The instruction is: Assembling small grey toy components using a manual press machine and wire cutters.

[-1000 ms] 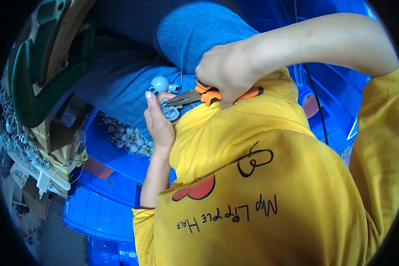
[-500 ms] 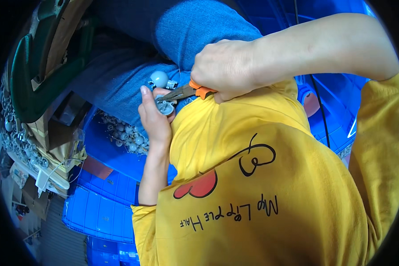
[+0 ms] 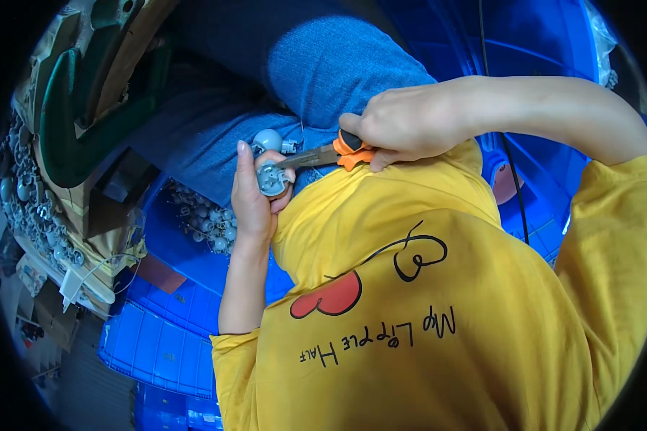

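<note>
Left hand fingers curled closed around a small grey round part. Right hand clenched on orange-handled pliers, tip touching the part.

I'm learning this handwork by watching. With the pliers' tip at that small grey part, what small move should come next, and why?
Probably a gentle squeeze of the orange-handled pliers by the right hand: their tip already meets the grey round part, which the left hand holds steady over the lap.
</note>
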`<action>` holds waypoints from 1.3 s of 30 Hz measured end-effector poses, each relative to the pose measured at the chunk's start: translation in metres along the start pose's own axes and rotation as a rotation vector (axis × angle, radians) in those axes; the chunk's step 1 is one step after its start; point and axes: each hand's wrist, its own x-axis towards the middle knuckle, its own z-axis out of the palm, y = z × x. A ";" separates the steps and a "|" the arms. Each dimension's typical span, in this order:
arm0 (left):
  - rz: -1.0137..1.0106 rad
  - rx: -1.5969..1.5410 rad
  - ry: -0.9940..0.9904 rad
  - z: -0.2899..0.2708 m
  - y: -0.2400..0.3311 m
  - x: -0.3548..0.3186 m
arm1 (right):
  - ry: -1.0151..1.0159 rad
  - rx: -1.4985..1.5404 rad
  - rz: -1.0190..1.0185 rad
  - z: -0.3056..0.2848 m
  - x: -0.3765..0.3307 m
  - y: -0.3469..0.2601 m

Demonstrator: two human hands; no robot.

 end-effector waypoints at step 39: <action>0.199 0.415 0.129 0.004 -0.010 -0.002 | 0.176 -0.241 -0.004 0.015 0.020 -0.019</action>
